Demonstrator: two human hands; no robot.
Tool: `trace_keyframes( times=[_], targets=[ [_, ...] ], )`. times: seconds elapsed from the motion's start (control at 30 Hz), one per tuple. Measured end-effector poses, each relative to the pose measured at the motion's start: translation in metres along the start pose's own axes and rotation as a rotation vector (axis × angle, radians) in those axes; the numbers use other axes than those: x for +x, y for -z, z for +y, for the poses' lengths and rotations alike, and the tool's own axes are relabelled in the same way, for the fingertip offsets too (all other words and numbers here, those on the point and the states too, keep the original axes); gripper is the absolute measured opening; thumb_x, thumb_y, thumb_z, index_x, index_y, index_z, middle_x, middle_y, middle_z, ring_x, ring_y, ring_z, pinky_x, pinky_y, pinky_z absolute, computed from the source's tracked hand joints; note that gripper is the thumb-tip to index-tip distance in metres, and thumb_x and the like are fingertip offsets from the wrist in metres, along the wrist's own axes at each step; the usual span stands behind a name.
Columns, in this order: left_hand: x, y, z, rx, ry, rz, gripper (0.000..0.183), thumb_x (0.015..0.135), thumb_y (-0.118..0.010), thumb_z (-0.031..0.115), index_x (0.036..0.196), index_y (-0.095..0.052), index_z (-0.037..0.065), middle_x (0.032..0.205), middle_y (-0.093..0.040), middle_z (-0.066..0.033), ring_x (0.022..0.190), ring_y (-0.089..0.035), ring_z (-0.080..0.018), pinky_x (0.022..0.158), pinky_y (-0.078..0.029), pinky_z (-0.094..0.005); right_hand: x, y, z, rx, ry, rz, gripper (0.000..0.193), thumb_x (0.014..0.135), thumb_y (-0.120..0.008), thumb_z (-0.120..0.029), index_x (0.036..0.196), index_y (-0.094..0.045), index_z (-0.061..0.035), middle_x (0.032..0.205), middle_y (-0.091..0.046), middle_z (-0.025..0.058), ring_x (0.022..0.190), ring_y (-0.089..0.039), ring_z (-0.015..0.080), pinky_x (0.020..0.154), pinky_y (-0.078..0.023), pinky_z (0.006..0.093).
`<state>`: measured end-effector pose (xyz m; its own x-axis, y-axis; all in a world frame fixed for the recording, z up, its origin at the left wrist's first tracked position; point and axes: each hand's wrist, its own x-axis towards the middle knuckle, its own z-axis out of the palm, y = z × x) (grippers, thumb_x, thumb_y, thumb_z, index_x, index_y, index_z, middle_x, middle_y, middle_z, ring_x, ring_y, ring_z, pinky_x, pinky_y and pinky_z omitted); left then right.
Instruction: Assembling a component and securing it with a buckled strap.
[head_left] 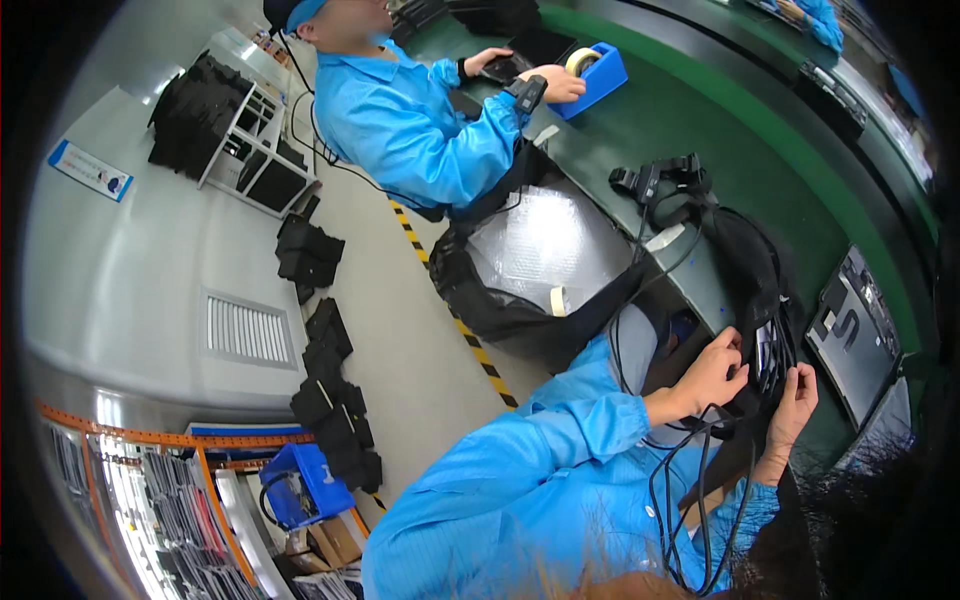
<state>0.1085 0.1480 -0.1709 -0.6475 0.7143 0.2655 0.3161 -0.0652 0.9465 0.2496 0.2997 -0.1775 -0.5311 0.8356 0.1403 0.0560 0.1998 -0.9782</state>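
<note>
Stretching across the upper right, the green table (690, 110) is the largest thing before you, its near edge running diagonally down toward your hands. Beside it, farther along, sits a co-worker (400, 125) in a blue jacket, with one hand at a blue tape dispenser on the table. Between the two of you, next to that edge, a large black bag (500, 318) gapes open, showing a shiny silver lining. Nearer you, a dark bundle of fabric (745, 245) lies at the table's edge, and black cables (705, 470) run from beside it, dropping in long loops over your lap. A thin grey panel (850, 345) leans to the right of your right hand, apart from it. Farther up the table rests a black strapped device (665, 180), well clear of both your hands.

Your left hand (708, 378) is at the near side of the gathered cables, its fingers curled with the tips close together; you cannot tell whether they pinch anything. Your right hand (794, 408) is raised on the other side, fingers bent toward the cables and close against them; their grip cannot be made out. Smallest, a cream tape roll (559, 301) sits at the bag's rim.
</note>
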Motion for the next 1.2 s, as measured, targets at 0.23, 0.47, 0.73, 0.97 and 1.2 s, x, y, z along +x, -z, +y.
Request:
trace_keyframes(
  times=[0.23,0.47,0.73,0.97,1.2],
  targets=[
    [0.001,0.002,0.002,0.012,0.046,-0.034,0.024,0.087,-0.07,0.008,0.072,-0.059,-0.007,0.108,-0.056,-0.0233,0.089,-0.062,-0.0379,0.079,-0.05,-0.0422,-0.001,-0.008,-0.008,0.054,0.028,-0.024,0.007,0.104,-0.06,-0.009,0.101,-0.058,-0.0027,0.089,-0.048,-0.0063,0.077,-0.039,0.002,0.069,-0.032,0.0197],
    [0.009,-0.002,0.01,0.086,0.011,-0.021,0.023,0.09,-0.068,0.01,0.075,-0.059,-0.005,0.095,-0.056,-0.024,0.088,-0.059,-0.0434,0.076,-0.047,-0.0486,-0.004,-0.012,-0.009,0.039,0.049,0.055,0.01,0.104,-0.06,-0.008,0.099,-0.061,-0.0002,0.088,-0.053,-0.0043,0.081,-0.047,0.0041,0.073,-0.039,0.0212],
    [0.084,0.044,-0.003,0.216,-0.066,0.049,0.021,0.093,-0.066,0.011,0.08,-0.06,-0.004,0.082,-0.058,-0.02,0.078,-0.059,-0.038,0.07,-0.047,-0.0444,0.065,-0.062,-0.035,-0.115,0.093,0.003,0.018,0.097,-0.069,-0.014,0.107,-0.071,0.0007,0.091,-0.072,0.0093,0.079,-0.067,0.0156,0.074,-0.053,0.0301],
    [0.07,0.061,0.019,0.218,0.031,0.021,0.011,0.094,-0.065,0.006,0.089,-0.059,-0.002,0.084,-0.057,-0.0134,0.075,-0.061,-0.0269,0.068,-0.049,-0.0376,0.046,-0.036,-0.058,0.259,-0.171,-0.082,0.016,0.101,-0.061,-0.006,0.114,-0.067,0.0014,0.098,-0.067,0.0053,0.07,-0.063,0.0093,0.06,-0.052,0.0249],
    [0.097,0.068,0.048,0.746,-0.523,-0.343,0.015,0.087,-0.066,0.003,0.101,-0.062,0.002,0.108,-0.064,-0.0128,0.094,-0.066,-0.0347,0.08,-0.054,-0.0449,0.042,-0.035,-0.066,-0.059,-0.02,-0.081,0.017,0.098,-0.061,-0.002,0.112,-0.069,-0.0027,0.105,-0.064,0.0085,0.089,-0.066,0.0176,0.076,-0.055,0.0299]
  ],
)
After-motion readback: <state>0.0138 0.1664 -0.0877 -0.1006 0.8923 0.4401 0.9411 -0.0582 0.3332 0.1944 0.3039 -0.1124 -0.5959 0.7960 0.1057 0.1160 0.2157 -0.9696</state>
